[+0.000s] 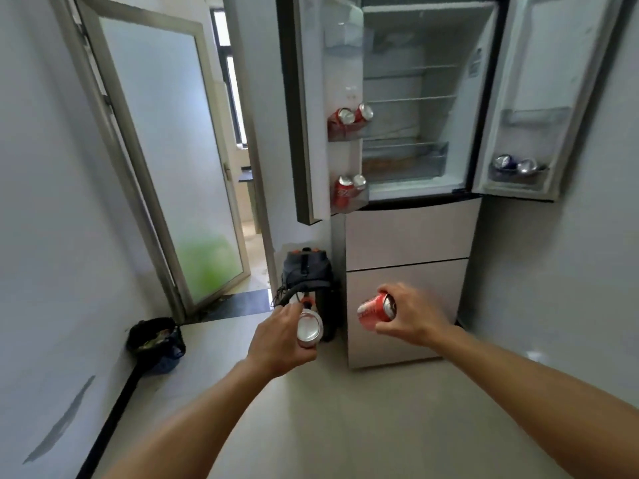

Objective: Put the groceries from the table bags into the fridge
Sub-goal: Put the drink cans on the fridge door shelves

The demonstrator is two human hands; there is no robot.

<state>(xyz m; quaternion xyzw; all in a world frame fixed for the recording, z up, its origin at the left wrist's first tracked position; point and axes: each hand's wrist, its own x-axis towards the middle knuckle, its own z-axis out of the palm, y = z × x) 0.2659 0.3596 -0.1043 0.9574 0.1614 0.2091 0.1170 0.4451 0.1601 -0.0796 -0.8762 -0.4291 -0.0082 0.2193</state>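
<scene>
- Fridge [408,236] stands ahead with both upper doors swung wide; the wire shelves inside look bare, and the two lower drawer fronts are closed.
- On the fridge's left door, two red cans [350,116] lie tilted in the middle bin, and two more red cans [347,190] stand in the bin below it.
- On the fridge's right door, two blue cans [515,164] sit in the bottom bin.
- Just left of the fridge's base, a grey backpack [307,271] stands on the floor; farther left of the fridge, against the wall, sits a black bag [155,344] holding rubbish.
- Left of the fridge, a frosted glass door [166,160] stands ajar.
- In front of the lower drawers, the right hand [411,314] has its fingers curled around a red can [375,311], long axis near level, its top facing the camera.
- Lower left of the fridge, in front of the backpack, the left hand [280,337] grips a second can [309,328], silver end towards the camera, long axis pointing away.
- Nothing lies between the hands and the open compartment.
</scene>
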